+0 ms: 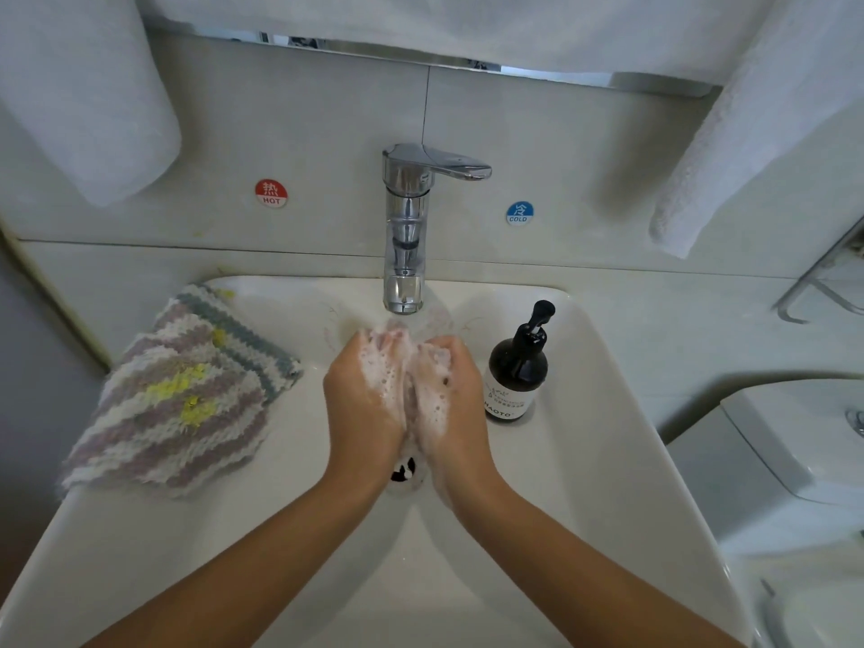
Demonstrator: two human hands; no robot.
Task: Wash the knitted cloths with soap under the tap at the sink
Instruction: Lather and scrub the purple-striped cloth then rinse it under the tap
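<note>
Left hand (362, 390): held over the middle of the sink, under the tap, fingers curled round a soapy cloth, thick white foam over the fingers and palm side.
Right hand (451, 390): pressed close against the left one, fingers also curled round the same soapy cloth, foam running down to the wrist.
Soapy cloth (407, 367): squeezed between the two hands and mostly hidden by them and the foam; only a pale, pinkish strip shows in the gap, so its pattern cannot be made out.
Tap (406, 236): chrome, single lever turned to the right, spout directly above the hands; whether water is running is hard to tell.
Sink (584, 460): white basin with a broad rim; the dark drain (404, 470) shows just below the hands, between the wrists.
Stack of cloths (187, 395): striped knitted cloths in white, mauve and grey-green with yellow patches, lying on the left rim of the sink, well apart from the hands, one corner hanging over the outer edge.
Soap bottle (516, 367): dark pump bottle with a pale label, standing upright on the right side of the sink, just beside the right hand.
Wall stickers: red hot sticker (271, 193) left of the tap, blue cold sticker (519, 213) right of it.
Towels: one white towel (79, 95) hangs at upper left, another (748, 133) at upper right.
</note>
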